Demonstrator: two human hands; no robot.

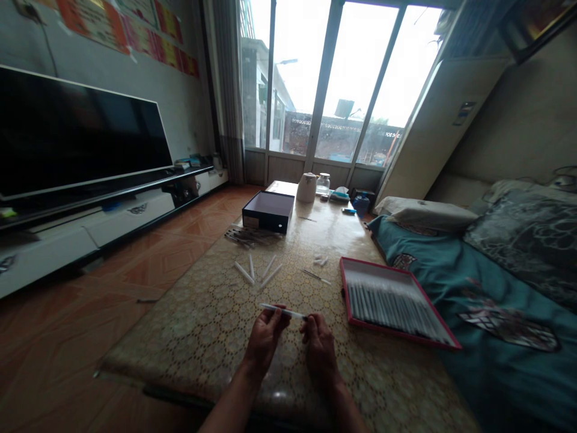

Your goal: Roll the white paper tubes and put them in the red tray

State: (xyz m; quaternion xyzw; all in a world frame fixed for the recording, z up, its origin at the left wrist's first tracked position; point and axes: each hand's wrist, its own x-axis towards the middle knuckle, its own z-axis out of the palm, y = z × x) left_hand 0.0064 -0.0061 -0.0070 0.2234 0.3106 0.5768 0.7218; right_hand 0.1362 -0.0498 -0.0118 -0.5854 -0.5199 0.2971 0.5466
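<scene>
Low over the near part of the table, my left hand (267, 332) pinches the barrel of a slim white pen (293, 314) lying almost level. At the pen's right end, the fingers of my right hand (319, 340) are closed on its dark tip. Several white pen barrels (244, 273) lie fanned out on the table beyond my left hand. A thin pen refill (317, 276) and a few small white pieces (321, 260) rest further right. Rows of finished-looking pens (392, 308) fill a pink-edged tray (451, 346) to the right of my hands.
A dark open box (265, 224) stands further back, with a heap of thin dark sticks (247, 236) before it. Behind are a white kettle (306, 187), a glass jar (323, 183) and a tissue pack (340, 193). A teal-covered sofa (433, 258) borders the patterned table (202, 337).
</scene>
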